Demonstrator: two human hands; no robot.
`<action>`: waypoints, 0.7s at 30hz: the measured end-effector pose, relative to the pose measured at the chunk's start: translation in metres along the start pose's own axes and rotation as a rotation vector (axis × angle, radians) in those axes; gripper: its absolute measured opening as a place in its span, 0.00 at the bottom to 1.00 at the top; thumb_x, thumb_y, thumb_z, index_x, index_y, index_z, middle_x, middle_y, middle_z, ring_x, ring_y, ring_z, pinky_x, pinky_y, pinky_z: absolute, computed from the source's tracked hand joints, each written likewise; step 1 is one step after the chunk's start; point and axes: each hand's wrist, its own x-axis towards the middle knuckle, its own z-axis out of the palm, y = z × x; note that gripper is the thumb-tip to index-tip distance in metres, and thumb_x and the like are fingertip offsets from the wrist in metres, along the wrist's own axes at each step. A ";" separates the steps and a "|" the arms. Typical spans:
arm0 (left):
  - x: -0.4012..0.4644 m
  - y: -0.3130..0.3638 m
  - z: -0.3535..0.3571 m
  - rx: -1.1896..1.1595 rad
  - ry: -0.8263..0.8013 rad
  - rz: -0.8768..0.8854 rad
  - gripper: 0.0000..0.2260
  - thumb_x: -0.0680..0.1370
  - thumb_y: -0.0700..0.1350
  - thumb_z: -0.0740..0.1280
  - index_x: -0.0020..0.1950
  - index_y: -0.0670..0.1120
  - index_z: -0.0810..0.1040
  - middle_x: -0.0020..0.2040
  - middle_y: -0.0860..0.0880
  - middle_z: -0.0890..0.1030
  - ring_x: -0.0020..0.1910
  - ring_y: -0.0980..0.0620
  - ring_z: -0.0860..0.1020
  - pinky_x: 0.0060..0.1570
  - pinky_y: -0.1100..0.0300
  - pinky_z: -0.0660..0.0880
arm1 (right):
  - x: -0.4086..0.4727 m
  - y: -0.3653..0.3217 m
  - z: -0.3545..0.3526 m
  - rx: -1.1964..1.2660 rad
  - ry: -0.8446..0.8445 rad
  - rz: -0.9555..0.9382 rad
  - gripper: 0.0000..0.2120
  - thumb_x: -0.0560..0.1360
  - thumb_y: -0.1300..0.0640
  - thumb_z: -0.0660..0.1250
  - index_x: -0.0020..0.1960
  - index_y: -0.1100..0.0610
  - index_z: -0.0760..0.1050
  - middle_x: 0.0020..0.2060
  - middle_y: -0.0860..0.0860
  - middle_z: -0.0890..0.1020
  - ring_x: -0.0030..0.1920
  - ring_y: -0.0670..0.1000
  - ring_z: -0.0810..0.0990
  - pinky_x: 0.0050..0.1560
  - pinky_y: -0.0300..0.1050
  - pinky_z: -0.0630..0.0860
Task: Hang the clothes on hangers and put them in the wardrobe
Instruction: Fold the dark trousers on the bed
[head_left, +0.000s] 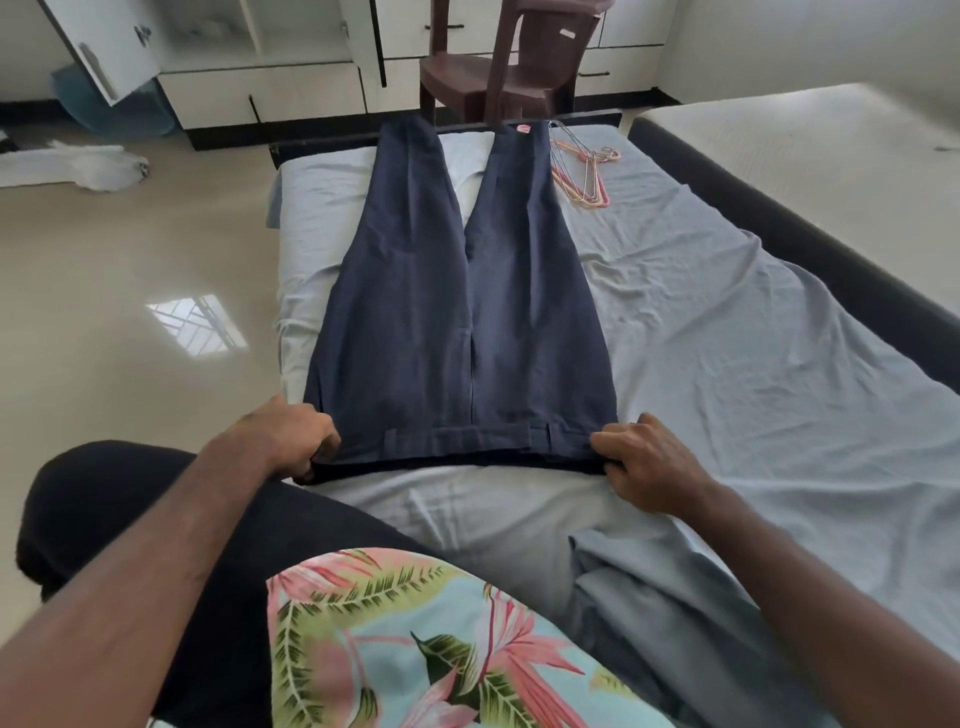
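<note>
Navy trousers (457, 312) lie flat on the bed's pale blue sheet (727, 364), legs pointing away from me and waistband nearest. My left hand (291, 436) grips the waistband's left corner. My right hand (644, 462) grips its right corner. Several wire hangers (584, 171), pink and silver, lie in a pile on the sheet beside the far right trouser leg. The white wardrobe (260, 62) stands against the far wall with one door (104, 52) swung open at the left.
A brown plastic chair (498, 62) stands past the foot of the bed. White cloth (78, 166) lies on the glossy floor at left. A second mattress (831, 156) sits to the right. My floral shirt (415, 649) fills the bottom.
</note>
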 end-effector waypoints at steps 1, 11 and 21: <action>0.001 -0.001 0.000 -0.021 -0.009 0.010 0.08 0.71 0.53 0.75 0.43 0.55 0.77 0.43 0.56 0.79 0.42 0.53 0.76 0.44 0.59 0.73 | 0.001 0.001 -0.003 -0.022 -0.018 -0.012 0.10 0.64 0.58 0.62 0.33 0.52 0.60 0.27 0.46 0.68 0.27 0.53 0.67 0.38 0.46 0.65; 0.067 0.045 -0.051 -0.878 0.532 0.034 0.11 0.73 0.57 0.74 0.41 0.51 0.79 0.37 0.54 0.79 0.39 0.52 0.79 0.45 0.54 0.77 | 0.106 -0.052 -0.007 0.269 0.183 0.114 0.07 0.75 0.53 0.69 0.39 0.52 0.74 0.32 0.44 0.74 0.36 0.54 0.77 0.41 0.51 0.75; 0.121 0.097 -0.072 -0.942 0.663 -0.247 0.10 0.68 0.54 0.74 0.43 0.51 0.78 0.38 0.54 0.81 0.40 0.49 0.79 0.39 0.57 0.76 | 0.169 -0.067 0.033 0.516 0.225 0.411 0.10 0.74 0.61 0.71 0.53 0.53 0.86 0.44 0.51 0.84 0.46 0.52 0.82 0.52 0.49 0.79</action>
